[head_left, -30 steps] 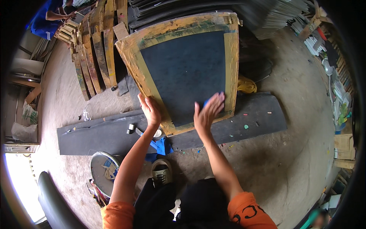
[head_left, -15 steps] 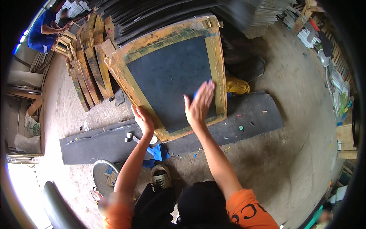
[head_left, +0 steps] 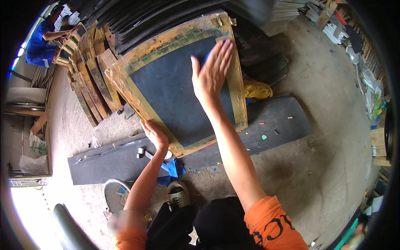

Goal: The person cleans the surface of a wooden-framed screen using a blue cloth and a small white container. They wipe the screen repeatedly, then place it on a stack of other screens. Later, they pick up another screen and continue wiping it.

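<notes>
A silk-screen printing frame (head_left: 171, 40) stands tilted in front of me, its wooden border taped and stained with paint around a dark mesh panel (head_left: 171, 91). My left hand (head_left: 155, 135) holds the frame's lower left edge, its fingers partly hidden. Flat over the upper right of the mesh lies my right hand (head_left: 213, 71), fingers stretched out and thumb apart. Something blue (head_left: 205, 59) peeks out beside its index finger; the rest is hidden under the hand, so its kind cannot be made out.
Below the frame lies a long dark board (head_left: 275, 116) with small scraps. A blue cloth (head_left: 176, 168) and a bucket (head_left: 114, 193) are near my feet. More wooden frames (head_left: 89, 79) lean at left, dark sheets (head_left: 137, 21) behind. A person in blue (head_left: 39, 43) works at far left.
My right hand has slid up the mesh, away from me, toward the frame's upper right corner. My left hand keeps its hold on the edge. The view has shifted slightly.
</notes>
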Tool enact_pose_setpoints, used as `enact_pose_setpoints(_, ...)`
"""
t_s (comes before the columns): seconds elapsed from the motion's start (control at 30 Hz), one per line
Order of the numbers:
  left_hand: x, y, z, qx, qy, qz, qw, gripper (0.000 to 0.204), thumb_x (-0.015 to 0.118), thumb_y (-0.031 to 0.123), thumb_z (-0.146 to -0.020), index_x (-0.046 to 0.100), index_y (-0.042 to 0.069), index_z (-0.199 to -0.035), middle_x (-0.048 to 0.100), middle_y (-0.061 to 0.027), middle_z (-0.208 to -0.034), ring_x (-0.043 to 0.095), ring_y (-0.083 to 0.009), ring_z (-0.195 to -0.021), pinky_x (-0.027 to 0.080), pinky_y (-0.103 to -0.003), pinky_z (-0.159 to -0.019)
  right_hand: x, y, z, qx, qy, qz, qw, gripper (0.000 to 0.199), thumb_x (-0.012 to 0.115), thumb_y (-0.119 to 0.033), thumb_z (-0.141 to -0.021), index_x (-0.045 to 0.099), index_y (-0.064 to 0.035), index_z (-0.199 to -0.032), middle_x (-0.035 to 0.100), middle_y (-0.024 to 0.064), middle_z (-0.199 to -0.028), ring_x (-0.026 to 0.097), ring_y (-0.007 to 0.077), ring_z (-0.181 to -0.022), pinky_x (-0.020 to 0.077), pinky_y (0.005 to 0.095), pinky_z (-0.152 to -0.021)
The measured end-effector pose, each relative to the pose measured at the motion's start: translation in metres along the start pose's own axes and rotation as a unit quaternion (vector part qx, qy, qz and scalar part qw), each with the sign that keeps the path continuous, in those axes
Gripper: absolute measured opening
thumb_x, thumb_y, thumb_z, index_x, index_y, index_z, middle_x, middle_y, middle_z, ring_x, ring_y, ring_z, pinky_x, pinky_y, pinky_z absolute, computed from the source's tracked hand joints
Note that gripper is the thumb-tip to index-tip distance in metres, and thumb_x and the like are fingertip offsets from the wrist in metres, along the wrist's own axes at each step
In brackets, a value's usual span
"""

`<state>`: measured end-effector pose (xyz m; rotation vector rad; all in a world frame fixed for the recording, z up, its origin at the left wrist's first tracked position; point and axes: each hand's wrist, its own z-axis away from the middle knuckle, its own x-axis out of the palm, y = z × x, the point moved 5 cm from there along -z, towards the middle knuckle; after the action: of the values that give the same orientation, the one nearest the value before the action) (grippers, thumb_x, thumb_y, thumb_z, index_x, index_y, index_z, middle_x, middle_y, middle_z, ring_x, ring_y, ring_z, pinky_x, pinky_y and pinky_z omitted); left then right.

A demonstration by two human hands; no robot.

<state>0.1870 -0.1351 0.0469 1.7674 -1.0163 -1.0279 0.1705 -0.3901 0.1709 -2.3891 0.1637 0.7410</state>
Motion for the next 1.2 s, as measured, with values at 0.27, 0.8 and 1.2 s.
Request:
enact_pose_setpoints(0.27,-0.004,0.02,-0.002,0.005,0.006,0.014,1.0,0.04,0.031,0.036,-0.094,0.042,-0.001,-0.104,0.041,-0.0079,-0.074,0.039,-0.0174,-0.068,0.035,-0.03,-0.066,-0.001,0.053,0.129,0.097,-0.082,0.023,0.992,0.085,0.048,-0.043,-0.085,0.006,0.0129,-0.133,0.005,0.0327,-0.139,0.006,0.0438,-0.13,0.0097,0.0488,-0.106)
enact_pose_setpoints(0.8,0.002,0.012,-0.001,0.015,-0.008,0.017,1.0,0.05,0.031,0.04,-0.093,0.04,-0.004,-0.116,0.049,-0.0119,-0.086,0.044,-0.0205,-0.078,0.037,-0.031,-0.074,-0.013,0.107,0.228,0.184,-0.168,0.0,0.969,0.081,0.039,-0.044,-0.089,-0.002,0.0086,-0.135,-0.003,0.0316,-0.139,-0.003,0.0422,-0.131,0.0047,0.0484,-0.107)
enact_pose_setpoints(1.2,0.0,0.006,0.0,-0.057,-0.009,-0.004,0.998,0.063,0.027,0.047,-0.092,0.028,-0.002,-0.132,0.034,-0.0223,-0.132,0.038,-0.032,-0.116,0.028,-0.036,-0.098,0.006,0.069,0.215,0.268,-0.106,-0.034,0.957,0.08,0.03,-0.05,-0.089,-0.002,0.0068,-0.135,-0.007,0.0275,-0.141,-0.005,0.0385,-0.132,0.0001,0.0487,-0.106)
